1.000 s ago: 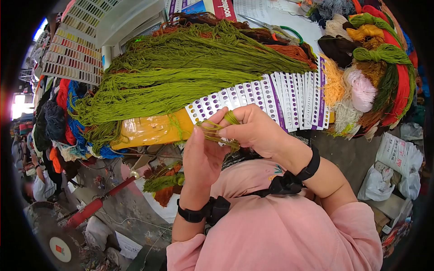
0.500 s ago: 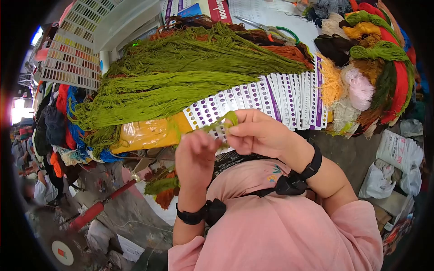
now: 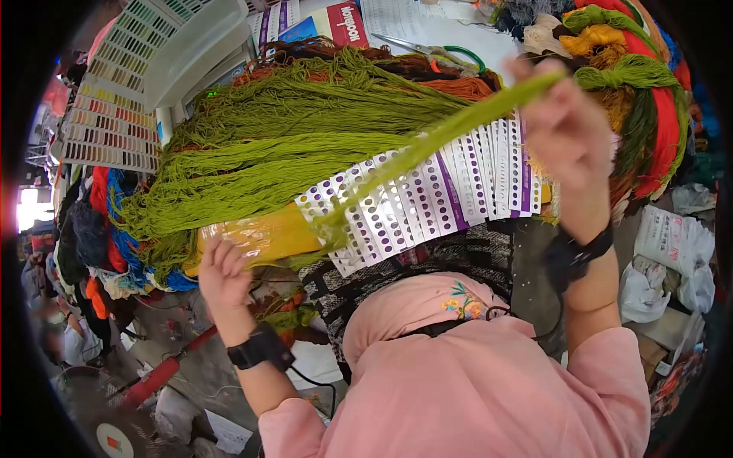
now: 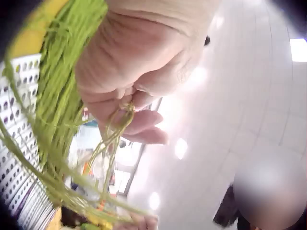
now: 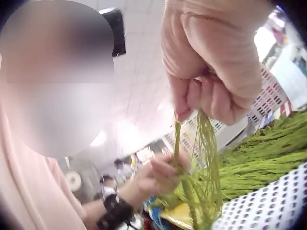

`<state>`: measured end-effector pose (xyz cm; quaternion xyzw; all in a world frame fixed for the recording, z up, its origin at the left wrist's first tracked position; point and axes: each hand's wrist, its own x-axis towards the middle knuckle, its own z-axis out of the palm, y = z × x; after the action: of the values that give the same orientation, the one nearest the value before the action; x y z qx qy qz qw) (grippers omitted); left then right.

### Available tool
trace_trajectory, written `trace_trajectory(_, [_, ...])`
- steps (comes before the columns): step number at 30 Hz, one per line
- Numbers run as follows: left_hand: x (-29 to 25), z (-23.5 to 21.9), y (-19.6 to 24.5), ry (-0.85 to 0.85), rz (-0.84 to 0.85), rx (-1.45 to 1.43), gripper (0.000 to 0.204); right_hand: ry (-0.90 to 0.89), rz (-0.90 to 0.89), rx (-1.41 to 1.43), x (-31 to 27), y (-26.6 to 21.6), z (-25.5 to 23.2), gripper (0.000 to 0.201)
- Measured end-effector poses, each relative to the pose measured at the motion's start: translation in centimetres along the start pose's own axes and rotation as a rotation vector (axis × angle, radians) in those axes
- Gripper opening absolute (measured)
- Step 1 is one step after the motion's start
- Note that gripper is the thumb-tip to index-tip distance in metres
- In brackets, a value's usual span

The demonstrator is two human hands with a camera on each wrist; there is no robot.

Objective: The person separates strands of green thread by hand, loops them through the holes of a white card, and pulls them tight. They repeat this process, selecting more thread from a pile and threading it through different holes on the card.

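Raised at the right in the head view, my right hand [image 3: 565,137] grips a bunch of green threads [image 3: 450,133] that stretches down to the left across the color cards. In the right wrist view the threads [image 5: 208,143] hang from the curled fingers. At the left front edge of the table is my left hand [image 3: 227,271], its fingers bent. The left wrist view shows that hand [image 4: 139,62] pinching a few looped green strands [image 4: 115,132] between thumb and fingers. A large heap of green threads [image 3: 267,164] lies behind on the table.
White color cards [image 3: 389,202] with purple-dotted rows fan out along the front edge beside a yellow plastic-wrapped package [image 3: 259,238]. Scissors [image 3: 401,43] and a red notebook [image 3: 346,24] lie at the back. Colored skeins [image 3: 660,137] hang at the right; a fan [image 3: 114,439] stands lower left.
My hands were together at the middle over the cards. They have since parted: the right swung up and to the right, drawing out the green threads, and the left moved left.
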<state>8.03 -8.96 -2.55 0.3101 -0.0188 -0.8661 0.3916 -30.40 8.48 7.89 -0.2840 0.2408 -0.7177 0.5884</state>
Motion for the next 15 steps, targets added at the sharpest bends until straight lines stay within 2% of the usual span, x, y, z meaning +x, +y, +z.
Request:
trace_trajectory(2, [0.2, -10.5, 7.0, -0.030, 0.094, -0.009, 0.025, 0.014, -0.002, 0.621, 0.4, -4.6, -2.7, 0.007])
trace_trajectory(3, [-1.0, -14.7, 10.1, -0.023, 0.167, -0.017, 0.026, -0.002, -0.071, 0.780, 0.5, -6.4, -3.7, 0.011])
trace_trajectory(4, [-2.5, -16.2, 11.9, 0.438, 0.404, 0.091, 0.027, 0.091, -0.170, 0.629, 0.1, -8.5, -5.0, 0.010])
trace_trajectory(5, [-3.6, -23.9, 16.9, 0.561, 0.564, 0.219, 0.027, 0.183, -0.264, 0.475, -0.5, -10.7, -6.7, 0.010])
trace_trajectory(6, [-5.7, -27.1, 19.8, 0.745, 0.666, 0.301, 0.022, 0.183, -0.313, 0.335, -0.8, -13.1, -8.8, 0.012])
trace_trajectory(7, [-8.1, -27.9, 21.6, 0.856, 0.715, 0.329, 0.017, 0.182, -0.361, 0.195, -1.0, -15.9, -11.2, 0.014])
trace_trajectory(8, [-10.4, -28.5, 23.2, 0.940, 0.756, 0.336, 0.012, 0.219, -0.295, 0.219, -1.4, -19.3, -13.2, 0.015])
trace_trajectory(10, [-13.5, -28.5, 25.8, 1.012, 0.816, 0.329, 0.005, 0.321, -0.389, -0.010, -2.9, -27.3, -16.7, 0.015])
trace_trajectory(11, [-14.3, -28.0, 26.9, 1.006, 0.836, 0.334, 0.006, 0.370, -0.477, -0.279, -4.0, -29.9, -18.3, 0.012])
trace_trajectory(12, [-14.5, -27.1, 27.6, 0.982, 0.854, 0.336, 0.010, 0.449, -0.561, -0.543, -4.7, -31.7, -19.0, 0.011])
trace_trajectory(14, [-13.0, -25.3, 28.6, 0.827, 0.841, 0.358, 0.019, 0.571, -0.573, -1.107, -5.7, -32.1, -17.8, 0.013])
trace_trajectory(15, [-11.1, -24.5, 28.6, 0.623, 0.761, 0.367, 0.023, 0.629, -0.565, -1.394, -6.0, -32.3, -17.0, 0.017])
